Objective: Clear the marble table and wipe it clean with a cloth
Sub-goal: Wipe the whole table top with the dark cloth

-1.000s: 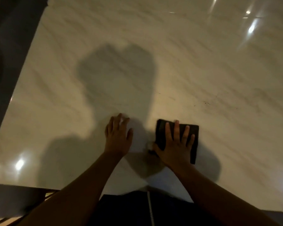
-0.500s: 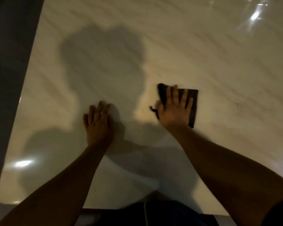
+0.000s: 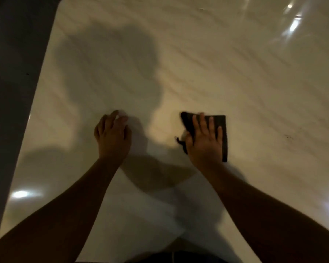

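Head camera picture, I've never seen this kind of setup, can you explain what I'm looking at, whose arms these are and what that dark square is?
No machine here: a person wears a camera on the head, so the picture looks down along their own bare arms. The pale glossy surface is a marble table. The left hand rests on the bare marble, fingers relaxed, holding nothing. The right hand lies flat on a dark folded cloth, pressing it down to wipe. The grey shape is the person's shadow. A few dark specks lie right of the cloth.
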